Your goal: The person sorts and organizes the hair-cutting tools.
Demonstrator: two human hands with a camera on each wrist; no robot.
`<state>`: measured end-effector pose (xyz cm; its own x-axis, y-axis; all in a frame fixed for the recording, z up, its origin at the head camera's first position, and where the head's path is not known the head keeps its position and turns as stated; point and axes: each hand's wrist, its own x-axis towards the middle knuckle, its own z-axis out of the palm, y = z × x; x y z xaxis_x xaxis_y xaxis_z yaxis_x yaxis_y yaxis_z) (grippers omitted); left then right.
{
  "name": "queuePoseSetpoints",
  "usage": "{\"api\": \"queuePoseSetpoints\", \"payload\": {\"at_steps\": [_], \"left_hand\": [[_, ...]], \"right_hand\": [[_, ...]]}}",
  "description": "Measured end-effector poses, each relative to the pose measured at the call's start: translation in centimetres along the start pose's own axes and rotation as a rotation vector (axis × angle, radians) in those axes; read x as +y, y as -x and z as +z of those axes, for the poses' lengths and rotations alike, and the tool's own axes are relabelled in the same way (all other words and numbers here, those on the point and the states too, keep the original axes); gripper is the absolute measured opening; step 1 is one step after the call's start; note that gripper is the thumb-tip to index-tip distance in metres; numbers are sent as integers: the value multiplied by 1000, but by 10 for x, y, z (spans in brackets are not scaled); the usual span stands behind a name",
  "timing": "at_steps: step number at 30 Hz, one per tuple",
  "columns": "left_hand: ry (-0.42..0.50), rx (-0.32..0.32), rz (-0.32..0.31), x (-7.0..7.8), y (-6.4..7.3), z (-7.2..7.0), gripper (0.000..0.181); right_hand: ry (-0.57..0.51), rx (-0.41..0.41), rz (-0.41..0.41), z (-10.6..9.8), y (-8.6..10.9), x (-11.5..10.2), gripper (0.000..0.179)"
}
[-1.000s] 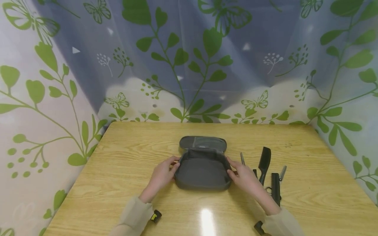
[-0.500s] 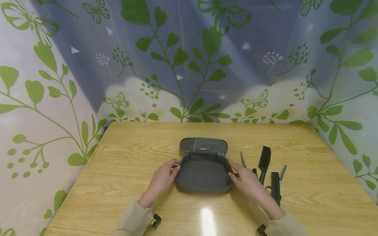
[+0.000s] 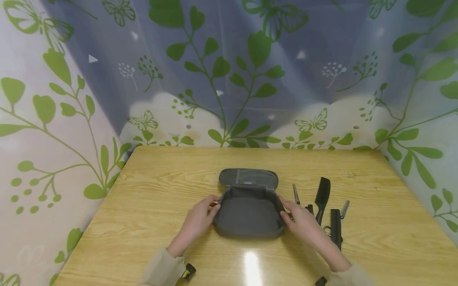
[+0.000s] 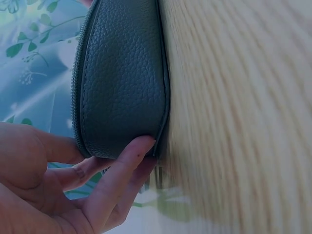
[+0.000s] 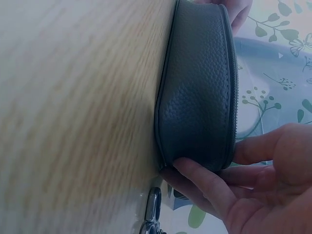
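Note:
A dark grey zippered case (image 3: 248, 218) of grained leather-like material sits on the table, its lid (image 3: 250, 178) folded back on the far side and nothing showing inside it. My left hand (image 3: 198, 218) grips its left side, thumb by the zipper edge and fingers low along the wall, as the left wrist view shows. On the opposite side my right hand (image 3: 302, 218) holds the case the same way. In the right wrist view, the case's side wall (image 5: 195, 92) stands upright from the tabletop.
Right of the case lie a black handled comb (image 3: 323, 194), a black flat comb (image 3: 335, 226) and scissors (image 3: 345, 208), with another slim metal blade (image 3: 296, 194) nearby. My right forearm is close to them. A patterned curtain (image 3: 250, 79) hangs behind the wooden table (image 3: 161, 174).
The case has slid a little toward me and slightly right, with both hands moving along on its sides. The combs and scissors stay where they were.

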<state>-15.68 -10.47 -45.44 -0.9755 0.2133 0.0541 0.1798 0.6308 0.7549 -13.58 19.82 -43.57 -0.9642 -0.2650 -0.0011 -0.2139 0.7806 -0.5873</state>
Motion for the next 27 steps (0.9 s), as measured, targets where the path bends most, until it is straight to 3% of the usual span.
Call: {"api": "queuePoseSetpoints", "payload": {"at_steps": [27], "left_hand": [[-9, 23, 44, 4, 15, 1, 20]], "right_hand": [[25, 33, -29, 1, 20, 0, 50]]}}
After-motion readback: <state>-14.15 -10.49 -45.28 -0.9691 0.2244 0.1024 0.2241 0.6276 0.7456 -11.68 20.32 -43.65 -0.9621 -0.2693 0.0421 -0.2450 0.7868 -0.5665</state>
